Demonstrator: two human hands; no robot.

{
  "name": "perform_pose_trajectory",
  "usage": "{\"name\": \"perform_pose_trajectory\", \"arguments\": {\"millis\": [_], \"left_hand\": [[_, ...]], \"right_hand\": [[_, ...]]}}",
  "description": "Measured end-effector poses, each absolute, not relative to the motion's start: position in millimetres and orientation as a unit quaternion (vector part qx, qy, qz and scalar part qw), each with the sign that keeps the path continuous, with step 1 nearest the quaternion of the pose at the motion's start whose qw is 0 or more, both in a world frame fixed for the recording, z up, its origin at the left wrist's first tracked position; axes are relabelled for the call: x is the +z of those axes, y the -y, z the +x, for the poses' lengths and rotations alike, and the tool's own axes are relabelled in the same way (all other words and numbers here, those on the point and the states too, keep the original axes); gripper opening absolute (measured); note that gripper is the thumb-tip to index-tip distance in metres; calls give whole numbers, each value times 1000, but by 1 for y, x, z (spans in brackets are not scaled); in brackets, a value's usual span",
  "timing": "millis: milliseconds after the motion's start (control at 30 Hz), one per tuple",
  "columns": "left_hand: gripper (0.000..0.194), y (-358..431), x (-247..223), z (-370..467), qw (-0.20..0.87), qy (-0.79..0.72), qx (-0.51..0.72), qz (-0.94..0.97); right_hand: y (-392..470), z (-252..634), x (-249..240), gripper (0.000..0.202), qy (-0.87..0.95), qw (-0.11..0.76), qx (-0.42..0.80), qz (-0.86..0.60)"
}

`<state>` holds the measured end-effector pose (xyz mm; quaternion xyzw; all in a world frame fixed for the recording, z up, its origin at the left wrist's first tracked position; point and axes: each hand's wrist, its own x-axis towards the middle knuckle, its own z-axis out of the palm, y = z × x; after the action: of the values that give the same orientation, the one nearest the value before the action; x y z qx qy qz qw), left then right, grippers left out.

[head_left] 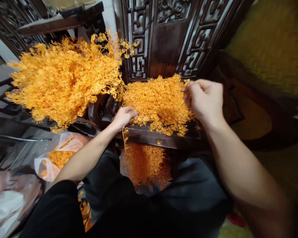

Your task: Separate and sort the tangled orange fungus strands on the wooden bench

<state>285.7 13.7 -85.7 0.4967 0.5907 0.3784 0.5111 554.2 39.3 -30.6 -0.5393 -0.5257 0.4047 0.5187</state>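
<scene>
A heap of small orange artificial flower pieces [156, 99] lies on a dark wooden seat [164, 139]. At the heap's left front edge, my left hand [125, 117] is closed in a pinch. An orange stem with small side stubs [125, 137] hangs just below it, apparently from its fingers. My right hand [205, 99] is raised over the heap's right end, fingers curled and pressed together. A bit of orange flower [187, 81] shows at its fingertips; the rest of what it holds is hidden. One loose flower piece [159, 142] sits on the seat's front edge.
A big bundle of branching orange flowers [67, 79] rises at the left. Below the seat, between my knees, is a pile of orange stems [144, 162]. A plastic bag [49, 170] with orange pieces stands lower left. The carved wooden backrest [164, 49] borders the heap behind.
</scene>
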Motion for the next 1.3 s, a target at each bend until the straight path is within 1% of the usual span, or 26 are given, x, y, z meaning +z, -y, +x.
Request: {"name": "perform_pose_trajectory", "arguments": {"millis": [67, 100, 133, 167, 233, 267, 300, 367, 400, 467, 533, 600, 667, 733, 767, 800, 867, 933, 967, 1033, 1067, 1133, 1233, 1300], "left_hand": [[12, -10, -82, 290, 542, -561, 386, 492], [14, -8, -80, 292, 552, -550, 384, 495], [17, -6, -78, 295, 561, -541, 381, 498], [18, -4, -77, 297, 570, -534, 377, 498], [20, -2, -77, 300, 582, -524, 370, 499], [21, -2, -77, 301, 586, -518, 369, 501], [22, -2, -78, 302, 589, -512, 367, 506], [26, -1, -79, 303, 594, -495, 361, 521], [28, 0, -79, 303, 597, -487, 356, 529], [33, 1, -79, 304, 596, -481, 343, 544], [36, 3, -77, 306, 591, -477, 324, 564], [37, 5, -76, 307, 586, -469, 308, 584], [38, 7, -73, 309, 586, -463, 307, 590], [36, 9, -71, 311, 582, -465, 316, 587], [33, 9, -70, 311, 575, -469, 320, 589], [30, 10, -69, 312, 567, -472, 322, 593], [24, 13, -69, 312, 558, -479, 322, 596], [20, 15, -70, 311, 572, -487, 317, 579], [20, 16, -71, 310, 581, -491, 315, 567], [26, 17, -73, 308, 592, -499, 317, 548], [31, 17, -74, 307, 592, -500, 324, 543], [44, 16, -75, 305, 593, -493, 343, 536], [56, 13, -75, 301, 600, -473, 367, 530], [58, 12, -73, 300, 602, -466, 380, 526]], "right_hand": [[-46, 562, -40, 26, 576, 465, 361, -566], [-49, 562, -46, 21, 599, 438, 349, -573], [-51, 560, -53, 14, 606, 411, 367, -574], [-52, 557, -59, 12, 602, 392, 396, -572], [-52, 549, -68, 27, 581, 380, 455, -558], [-51, 545, -71, 31, 570, 381, 481, -546], [-49, 542, -71, 28, 563, 381, 506, -531], [-45, 536, -69, 14, 555, 376, 557, -490], [-44, 534, -66, 17, 547, 372, 585, -469], [-41, 532, -61, 33, 526, 358, 638, -434], [-39, 532, -57, 47, 511, 335, 665, -429], [-39, 533, -58, 55, 526, 280, 677, -432], [-38, 533, -63, 54, 557, 213, 691, -407], [-39, 530, -71, 43, 575, 186, 705, -373], [-41, 527, -74, 35, 570, 202, 705, -371], [-43, 525, -76, 29, 553, 241, 698, -386], [-53, 522, -77, 20, 485, 362, 658, -448], [-69, 527, -75, 20, 380, 495, 589, -514], [-77, 533, -74, 21, 329, 546, 553, -538], [-92, 547, -73, 22, 270, 600, 498, -565], [-97, 554, -74, 22, 271, 605, 486, -570], [-98, 561, -78, 19, 313, 578, 501, -563], [-86, 552, -86, 12, 412, 483, 570, -522], [-76, 541, -92, 14, 475, 417, 599, -492]]}}
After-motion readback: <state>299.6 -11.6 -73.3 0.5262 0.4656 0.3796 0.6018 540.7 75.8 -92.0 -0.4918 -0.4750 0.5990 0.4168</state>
